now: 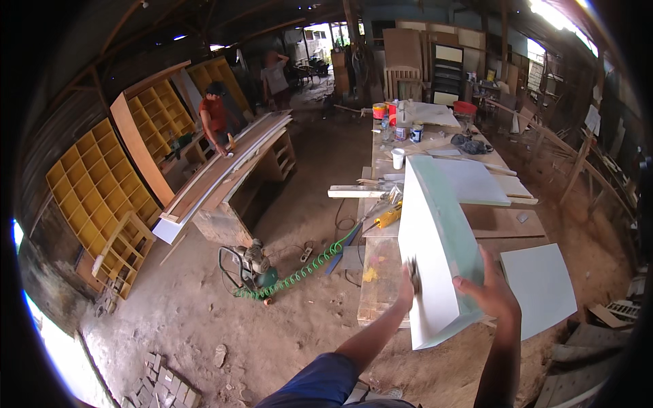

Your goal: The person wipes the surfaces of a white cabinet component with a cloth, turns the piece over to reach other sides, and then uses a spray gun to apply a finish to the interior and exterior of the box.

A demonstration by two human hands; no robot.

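Note:
A long white box-like panel piece [428, 255] with a pale green face stands tilted over the near part of the wooden workbench [382, 285]. My left hand [409, 283] presses against its white side, the fingers partly hidden. On the other side my right hand [487, 288] grips the green face and edge, thumb on the green surface. Just left of the piece lies a yellow power tool [388, 217] on the bench. A white sheet [541, 290] is to the right of my right hand, and another white panel [472, 181] lies behind the piece.
A coiled green air hose [301, 273] runs from a compressor [252, 265] on the floor towards the bench. Paint cans [416, 131], a white cup [398, 158] and a black bag [470, 144] stand farther back. A co-worker [213, 117] is at another bench [219, 224] beside yellow shelving [102, 178].

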